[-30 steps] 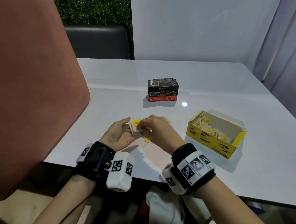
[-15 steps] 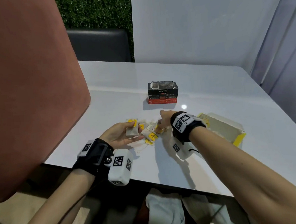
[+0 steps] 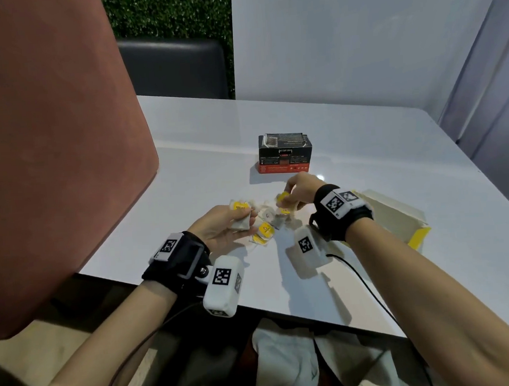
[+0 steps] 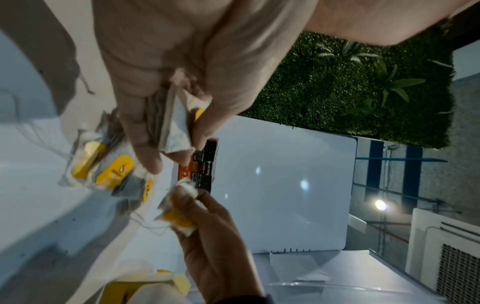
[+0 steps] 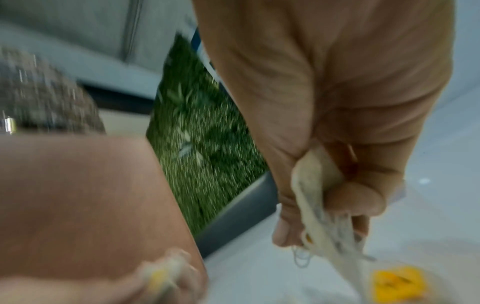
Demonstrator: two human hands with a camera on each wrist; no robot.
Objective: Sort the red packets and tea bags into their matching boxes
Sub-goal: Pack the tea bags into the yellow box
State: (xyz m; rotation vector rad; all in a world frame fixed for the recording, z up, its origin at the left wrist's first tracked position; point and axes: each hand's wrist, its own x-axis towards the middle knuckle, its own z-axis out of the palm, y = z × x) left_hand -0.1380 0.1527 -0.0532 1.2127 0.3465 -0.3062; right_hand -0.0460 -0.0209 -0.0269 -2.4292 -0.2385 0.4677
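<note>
Just in front of the black box [image 3: 285, 153]: gathering tea bags [image 3: 266, 226], left hand [image 3: 222, 229] clutching a stack, right hand [image 3: 298, 191] pinching more; next, over to the yellow box [image 3: 400, 222]

White table [image 3: 365, 155], green hedge wall [image 3: 168, 12]

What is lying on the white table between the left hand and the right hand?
In the head view, loose tea bags with yellow tags lie on the white table between the left hand and the right hand.
</note>
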